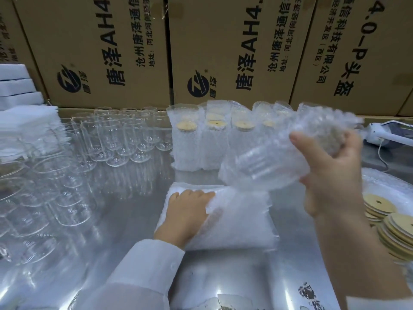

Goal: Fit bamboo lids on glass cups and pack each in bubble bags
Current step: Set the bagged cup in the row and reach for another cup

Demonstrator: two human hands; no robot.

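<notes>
The bagged glass cup (274, 157) hangs tilted in front of the row of packed cups (214, 142). It should be stood upright at the row's end, lid up. The right hand (330, 173) curls round it, and the blurred lid seems fitted. The left hand (185, 215) rests, fingers nearly straight, on the stack of bubble bags (234, 224).

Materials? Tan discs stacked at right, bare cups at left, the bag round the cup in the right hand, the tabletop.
Round tan lids with centre holes: likely bamboo, matte, no glare.
Clear cylindrical cups: glass, glossy, bright rim highlights.
Clear bubble bag in the right hand: soft plastic film, pocketed surface.
Grey tabletop: probably polished steel; it mirrors the cups.
</notes>
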